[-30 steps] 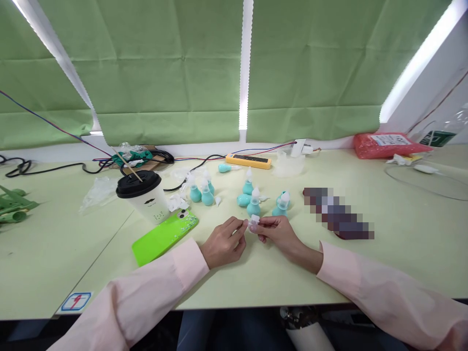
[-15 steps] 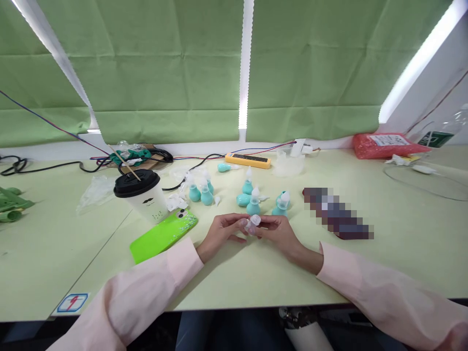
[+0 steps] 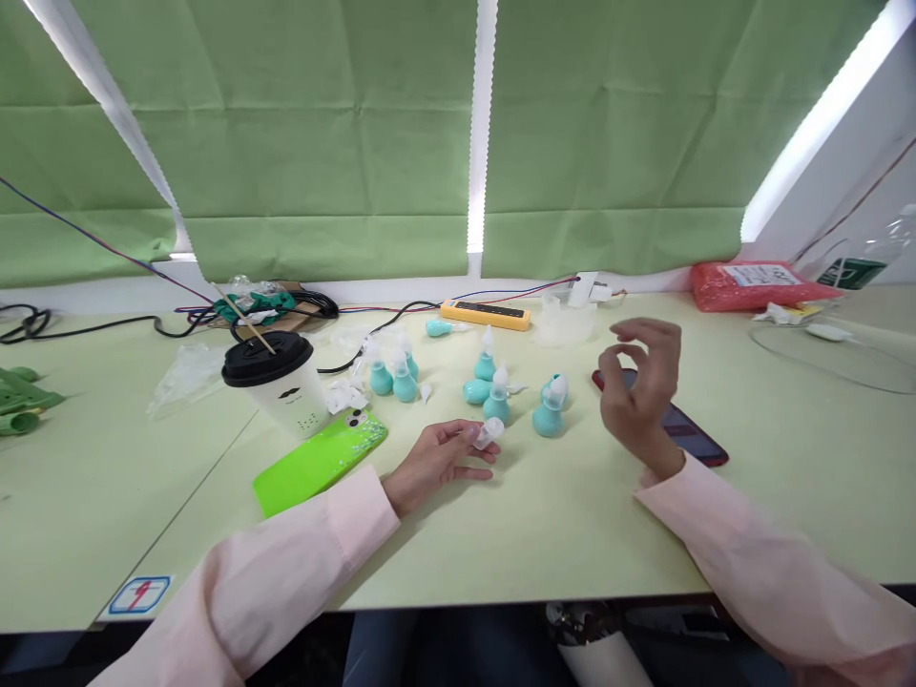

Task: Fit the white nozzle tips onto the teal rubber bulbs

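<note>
My left hand pinches a small clear plastic nozzle piece between thumb and fingers, low over the table. My right hand is raised to the right, fingers curled but apart, and nothing shows in it. Just beyond the nozzle piece stands a teal bulb aspirator with a clear tip. Another upright one lies between my hands, with one more teal bulb close behind it. Farther back are an upright aspirator and a teal bulb on its side.
Several teal bulbs stand left of centre beside a small clear tip. Around them are a green phone case, a lidded paper cup, a smartphone, a yellow power strip and a red package.
My right hand has left the nozzle piece, rising and moving right to above the smartphone. My left hand stays nearly in place, still holding the piece.
</note>
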### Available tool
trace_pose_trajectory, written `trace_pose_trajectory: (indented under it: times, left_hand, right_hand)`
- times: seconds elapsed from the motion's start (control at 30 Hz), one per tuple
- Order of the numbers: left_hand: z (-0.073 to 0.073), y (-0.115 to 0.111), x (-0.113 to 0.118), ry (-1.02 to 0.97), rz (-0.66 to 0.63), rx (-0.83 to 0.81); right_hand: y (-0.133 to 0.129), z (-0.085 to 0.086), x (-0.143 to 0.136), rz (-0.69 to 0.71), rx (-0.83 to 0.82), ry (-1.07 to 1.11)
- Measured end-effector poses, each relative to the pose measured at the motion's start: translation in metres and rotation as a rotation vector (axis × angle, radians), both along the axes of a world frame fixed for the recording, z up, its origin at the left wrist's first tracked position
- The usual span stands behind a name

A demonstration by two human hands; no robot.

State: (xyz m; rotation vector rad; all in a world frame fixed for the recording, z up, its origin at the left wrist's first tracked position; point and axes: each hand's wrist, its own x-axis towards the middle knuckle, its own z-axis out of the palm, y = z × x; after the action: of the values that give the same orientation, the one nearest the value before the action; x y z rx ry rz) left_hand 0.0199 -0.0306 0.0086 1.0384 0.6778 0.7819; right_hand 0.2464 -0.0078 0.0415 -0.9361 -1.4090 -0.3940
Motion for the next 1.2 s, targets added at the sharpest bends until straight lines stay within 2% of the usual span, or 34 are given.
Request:
trace_pose_trajectory:
  times: [0.03, 0.1, 0.2, 0.3, 0.43, 0.53, 0.63, 0.7, 0.83, 0.9, 0.97, 1.03, 1.1, 1.2]
  left_hand:
    - [0.0, 0.0, 0.0, 0.0, -0.005, -0.005]
    - [-0.001, 0.0, 0.0, -0.005, 0.012, -0.003]
    - [-0.001, 0.002, -0.001, -0.011, 0.054, 0.011]
    - [0.0, 0.002, -0.003, -0.001, 0.055, 0.021]
    - [0.001, 0.0, -0.003, -0.007, 0.032, 0.022]
    - [0.001, 0.0, -0.004, -0.019, 0.034, -0.002]
    - [0.001, 0.001, -0.004, -0.04, 0.07, -0.01]
    - [0.002, 0.002, -0.005, -0.054, 0.096, -0.016]
    - [0.005, 0.005, -0.005, -0.062, 0.134, -0.008]
    - [0.006, 0.006, -0.007, -0.048, 0.123, 0.02]
    - [0.008, 0.008, -0.009, -0.04, 0.101, 0.042]
    - [0.01, 0.01, -0.013, -0.032, 0.084, 0.069]
    - [0.012, 0.013, -0.017, -0.017, 0.067, 0.114]
    - [0.014, 0.016, -0.023, 0.008, -0.015, 0.191]
  right_hand:
    - [0.007, 0.003, 0.009, -0.037, -0.114, -0.044]
    - [0.019, 0.004, 0.025, -0.031, -0.443, -0.237]
    - [0.028, 0.0, 0.041, -0.029, -0.85, -0.438]
    - [0.032, -0.007, 0.045, -0.007, -1.058, -0.522]
    - [0.035, -0.015, 0.039, 0.049, -1.164, -0.551]
    - [0.037, -0.017, 0.036, 0.074, -1.161, -0.56]
    - [0.036, -0.012, 0.035, -0.011, -1.052, -0.43]
    - [0.031, -0.007, 0.032, -0.02, -0.873, -0.248]
    - [0.017, 0.003, 0.016, 0.11, -0.373, 0.087]
    - [0.006, 0.003, 0.004, 0.174, -0.188, 0.125]
    - [-0.008, 0.0, -0.008, 0.239, -0.084, 0.071]
    - [-0.022, -0.005, -0.021, 0.322, -0.125, -0.129]
    - [-0.035, -0.011, -0.033, 0.453, -0.26, -0.343]
    - [-0.044, -0.017, -0.043, 0.511, -0.382, -0.496]
